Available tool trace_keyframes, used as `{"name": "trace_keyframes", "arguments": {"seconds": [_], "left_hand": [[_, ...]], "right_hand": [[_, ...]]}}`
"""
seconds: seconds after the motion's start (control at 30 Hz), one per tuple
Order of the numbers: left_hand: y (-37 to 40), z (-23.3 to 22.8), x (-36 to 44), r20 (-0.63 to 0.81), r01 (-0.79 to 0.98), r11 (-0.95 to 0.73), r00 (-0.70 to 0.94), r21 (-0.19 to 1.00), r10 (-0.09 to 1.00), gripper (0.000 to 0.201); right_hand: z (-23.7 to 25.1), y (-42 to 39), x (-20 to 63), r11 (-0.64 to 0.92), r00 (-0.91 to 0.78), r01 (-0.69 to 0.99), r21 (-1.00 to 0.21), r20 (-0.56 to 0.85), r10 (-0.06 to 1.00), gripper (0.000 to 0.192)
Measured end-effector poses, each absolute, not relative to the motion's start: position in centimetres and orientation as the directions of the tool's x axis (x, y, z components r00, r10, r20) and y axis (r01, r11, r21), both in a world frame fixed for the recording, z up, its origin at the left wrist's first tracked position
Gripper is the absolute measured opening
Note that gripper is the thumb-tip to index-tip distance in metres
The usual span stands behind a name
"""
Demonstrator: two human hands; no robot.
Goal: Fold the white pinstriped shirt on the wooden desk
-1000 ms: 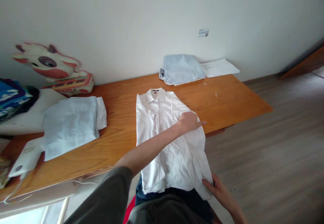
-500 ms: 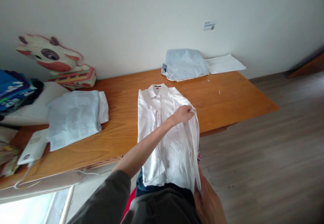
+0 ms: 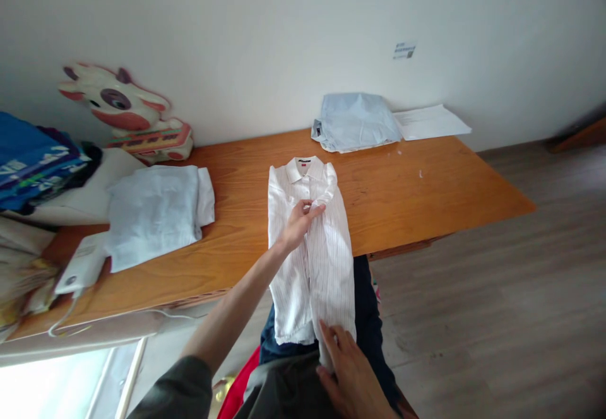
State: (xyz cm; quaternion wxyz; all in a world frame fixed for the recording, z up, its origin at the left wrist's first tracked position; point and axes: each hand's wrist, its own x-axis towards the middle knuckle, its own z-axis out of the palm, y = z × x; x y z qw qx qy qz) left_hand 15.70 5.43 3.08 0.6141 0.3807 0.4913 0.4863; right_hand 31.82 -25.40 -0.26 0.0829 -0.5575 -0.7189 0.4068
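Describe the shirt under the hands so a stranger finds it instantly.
On the wooden table, look at the middle of its near edge. The white striped shirt lies there, collar towards the wall, hem overhanging. Unlike the pale blue folded garments nearby, it has both hands on it.

Domestic room, used for laundry folding. Indicators: long orange-brown wooden table (image 3: pixel 402 198) against a plain white wall; grey wood-plank floor at 3 o'clock; folded pale blue garments (image 3: pixel 355 122) at 12 o'clock; cartoon cow toy (image 3: pixel 118 100) at 10 o'clock.
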Motion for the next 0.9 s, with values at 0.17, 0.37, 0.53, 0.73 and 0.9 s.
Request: {"name": "trace_keyframes", "arguments": {"seconds": [0.17, 0.37, 0.53, 0.73, 0.9], "left_hand": [[7.3, 1.8, 16.2, -0.084, -0.113, 0.094, 0.094, 0.989, 0.992, 0.057], [8.9, 1.2, 17.2, -0.122, -0.092, 0.14, 0.176, 0.986, 0.977, 0.052], [5.6, 4.7, 16.4, 0.219, 0.194, -0.236, 0.106, 0.952, 0.97, 0.052], [-3.0, 5.5, 14.9, 0.326, 0.691, -0.298, 0.094, 0.659, 0.941, 0.045], [-6.5, 2.4, 13.5, 0.262, 0.835, -0.247, 0.128, 0.492, 0.956, 0.041]], "right_hand": [[-3.6, -25.9, 32.5, 0.018, -0.337, 0.734, -0.679, -0.341, 0.878, 0.063], [-3.3, -25.3, 33.5, -0.008, -0.314, 0.698, -0.716, -0.316, 0.895, 0.044], [-1.4, -22.0, 34.2, 0.02, -0.131, 0.571, -0.82, -0.068, 0.989, 0.028], [0.9, -13.9, 34.1, 0.208, 0.049, 0.658, -0.724, 0.316, 0.947, 0.036], [2.7, -6.2, 31.8, 0.338, -0.152, 0.744, -0.577, 0.346, 0.926, 0.051]]}}
